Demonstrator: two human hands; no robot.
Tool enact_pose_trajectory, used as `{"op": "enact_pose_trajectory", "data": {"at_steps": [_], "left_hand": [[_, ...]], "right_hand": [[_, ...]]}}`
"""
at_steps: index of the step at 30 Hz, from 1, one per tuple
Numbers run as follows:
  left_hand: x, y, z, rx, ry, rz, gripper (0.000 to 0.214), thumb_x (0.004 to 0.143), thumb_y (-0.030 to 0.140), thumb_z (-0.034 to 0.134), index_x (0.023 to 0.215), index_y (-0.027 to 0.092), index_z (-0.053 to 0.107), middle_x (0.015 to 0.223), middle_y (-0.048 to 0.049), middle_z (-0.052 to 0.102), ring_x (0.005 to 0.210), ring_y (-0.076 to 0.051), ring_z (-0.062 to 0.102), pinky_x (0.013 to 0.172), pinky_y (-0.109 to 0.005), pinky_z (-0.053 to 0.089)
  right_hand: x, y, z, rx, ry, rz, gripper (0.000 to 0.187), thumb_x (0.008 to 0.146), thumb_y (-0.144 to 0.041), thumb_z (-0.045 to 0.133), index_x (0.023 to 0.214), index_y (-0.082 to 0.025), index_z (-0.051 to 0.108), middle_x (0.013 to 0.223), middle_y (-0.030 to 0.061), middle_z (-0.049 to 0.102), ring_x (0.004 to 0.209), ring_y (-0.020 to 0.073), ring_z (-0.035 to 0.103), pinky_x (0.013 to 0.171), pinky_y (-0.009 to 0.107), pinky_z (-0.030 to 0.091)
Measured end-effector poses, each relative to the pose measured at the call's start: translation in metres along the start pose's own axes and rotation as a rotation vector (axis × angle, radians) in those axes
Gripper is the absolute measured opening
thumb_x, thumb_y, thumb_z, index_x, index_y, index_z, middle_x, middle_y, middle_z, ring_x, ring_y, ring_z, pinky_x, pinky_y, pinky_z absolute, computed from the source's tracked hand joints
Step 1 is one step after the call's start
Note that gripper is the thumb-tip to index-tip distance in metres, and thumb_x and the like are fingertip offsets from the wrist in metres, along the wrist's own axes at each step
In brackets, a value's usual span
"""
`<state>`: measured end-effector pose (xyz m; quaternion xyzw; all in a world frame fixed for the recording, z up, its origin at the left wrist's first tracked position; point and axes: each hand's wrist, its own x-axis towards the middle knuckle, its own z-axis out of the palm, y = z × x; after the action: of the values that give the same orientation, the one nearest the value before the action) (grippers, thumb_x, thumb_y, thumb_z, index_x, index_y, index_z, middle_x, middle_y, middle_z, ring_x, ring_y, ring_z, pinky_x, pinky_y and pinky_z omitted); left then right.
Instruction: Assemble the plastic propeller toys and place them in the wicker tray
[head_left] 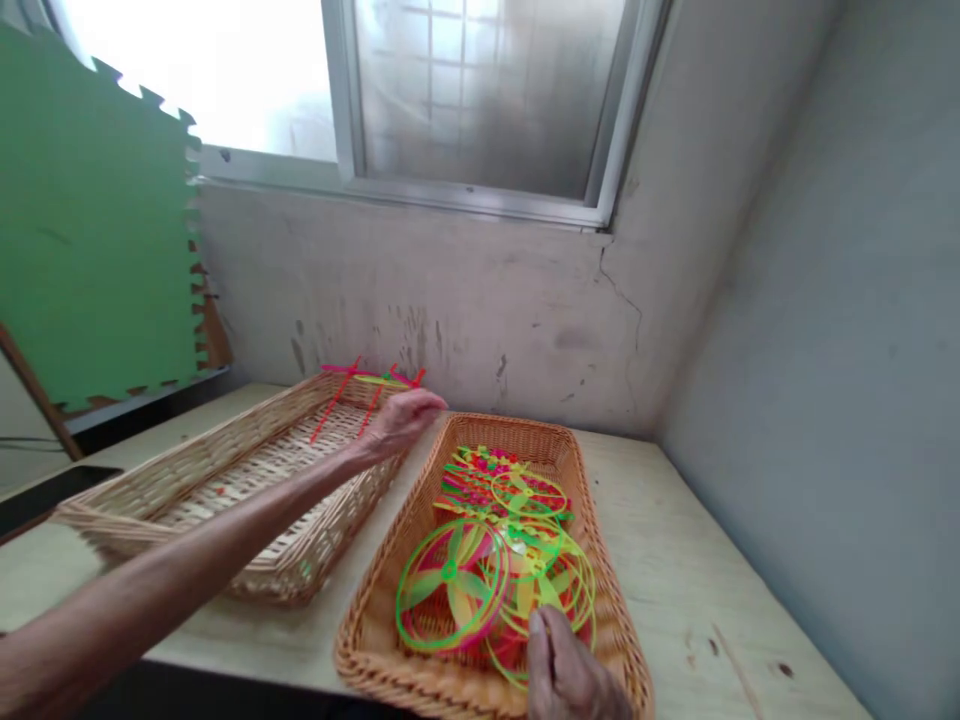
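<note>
Two bare hands on my feed, well apart; I log the right hand (562, 665) as the nearer to the load. Its fingers (541, 632) sit against the near edge of a heap of plastic propeller toys (502, 540), at the rim of a green ring. I cannot tell whether they grip it.

The heap lies in an orange-brown rattan tray (360, 640). It is stretched along the tray's long axis, which runs from the near end toward the wall. One large green-ringed propeller (448, 571) lies uppermost near the front, with smaller yellow, green and pink pieces packed behind it.

The left hand (401, 422) is at the far end, past the heap, curled just beyond the rattan tray's far corner. The left forearm (172, 545) crosses a paler, shallow wicker tray (187, 450). I cannot tell whether that hand holds anything.

At the far end of the wicker tray lie thin red and pink plastic sticks (334, 400), near the left hand. Both trays stand side by side on a plywood tabletop (675, 560), with a stained concrete wall (450, 320) behind.
</note>
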<state>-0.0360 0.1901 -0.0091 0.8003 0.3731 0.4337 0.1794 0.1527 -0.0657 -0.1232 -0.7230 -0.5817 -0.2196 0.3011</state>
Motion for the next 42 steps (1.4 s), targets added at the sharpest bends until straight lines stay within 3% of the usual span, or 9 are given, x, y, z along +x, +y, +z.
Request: {"op": "enact_pose_trajectory", "data": {"at_steps": [3,6,14,18,23,26,30,37,42], "left_hand": [[-0.022,0.035,0.036,0.068,-0.37,0.269,0.02,0.079,0.018,0.05,0.078,0.02,0.069,0.078,-0.0042,0.065,0.069,-0.014,0.059,0.065,-0.02,0.043],[-0.035,0.054,0.066,0.324,-0.611,0.325,0.02,0.078,0.015,0.05,0.085,0.02,0.067,0.086,-0.0053,0.063,0.074,-0.015,0.061,0.063,-0.02,0.043],[-0.041,0.052,0.113,0.486,-0.672,0.271,0.024,0.071,0.008,0.053,0.09,0.016,0.065,0.084,-0.0108,0.065,0.068,-0.02,0.062,0.057,-0.024,0.043],[-0.041,0.048,0.11,0.355,-0.584,0.252,0.018,0.073,0.01,0.051,0.083,0.017,0.064,0.077,-0.0071,0.065,0.066,-0.017,0.06,0.058,-0.022,0.042],[-0.023,0.041,0.083,0.158,-0.294,0.164,0.022,0.083,0.016,0.039,0.083,0.015,0.061,0.075,-0.0053,0.063,0.069,-0.014,0.059,0.063,-0.021,0.044],[-0.025,0.04,0.059,-0.249,-0.039,-0.117,0.024,0.085,0.03,0.04,0.087,0.014,0.057,0.064,-0.0013,0.059,0.054,-0.012,0.057,0.052,-0.021,0.045],[-0.06,0.044,0.035,-0.883,0.19,-0.504,0.035,0.066,0.041,0.068,0.087,0.015,0.056,0.061,0.0017,0.06,0.047,-0.009,0.056,0.044,-0.019,0.045],[-0.107,0.051,0.031,-1.086,0.317,-0.702,0.028,0.065,0.028,0.072,0.082,0.013,0.056,0.06,0.0017,0.061,0.046,-0.007,0.055,0.043,-0.015,0.047],[-0.116,0.051,0.032,-1.144,0.413,-0.772,0.016,0.071,0.016,0.066,0.081,0.013,0.055,0.062,-0.0003,0.062,0.047,-0.008,0.056,0.044,-0.016,0.048]], "right_hand": [[0.001,0.001,-0.001,-0.03,0.027,-0.005,0.038,0.093,-0.023,0.033,0.085,-0.02,0.071,0.064,-0.0003,0.071,0.051,0.0138,0.066,0.044,0.022,0.042],[0.002,0.002,0.0,-0.02,0.052,0.0,0.041,0.093,-0.024,0.031,0.081,-0.022,0.07,0.056,-0.0028,0.067,0.045,0.0125,0.063,0.042,0.024,0.037],[0.003,0.0,0.0,0.0,0.059,0.018,0.043,0.094,-0.027,0.029,0.074,-0.024,0.067,0.048,-0.0034,0.061,0.042,0.0141,0.061,0.043,0.027,0.031],[0.002,0.0,0.0,0.025,0.043,0.042,0.043,0.094,-0.027,0.028,0.074,-0.024,0.066,0.051,-0.0028,0.063,0.045,0.0143,0.062,0.044,0.027,0.032],[0.001,-0.001,0.0,0.025,-0.008,0.058,0.042,0.093,-0.028,0.028,0.074,-0.025,0.066,0.052,-0.0016,0.063,0.046,0.0162,0.062,0.044,0.027,0.031],[0.0,-0.001,0.001,0.074,-0.074,0.094,0.041,0.093,-0.031,0.027,0.08,-0.024,0.066,0.053,-0.0003,0.064,0.049,0.0177,0.063,0.045,0.026,0.033],[0.006,0.007,-0.005,0.374,-0.288,0.17,0.041,0.091,-0.044,0.028,0.075,-0.025,0.061,0.047,-0.0027,0.057,0.045,0.0147,0.058,0.046,0.022,0.035],[0.085,0.03,-0.024,0.358,-0.566,0.008,0.038,0.09,-0.038,0.029,0.064,-0.022,0.051,0.055,-0.0024,0.058,0.053,0.0111,0.054,0.053,0.02,0.034],[0.138,0.037,0.013,0.233,-0.563,0.003,0.027,0.089,-0.025,0.036,0.073,-0.021,0.057,0.063,-0.0005,0.06,0.062,0.0123,0.056,0.06,0.023,0.035]]}}
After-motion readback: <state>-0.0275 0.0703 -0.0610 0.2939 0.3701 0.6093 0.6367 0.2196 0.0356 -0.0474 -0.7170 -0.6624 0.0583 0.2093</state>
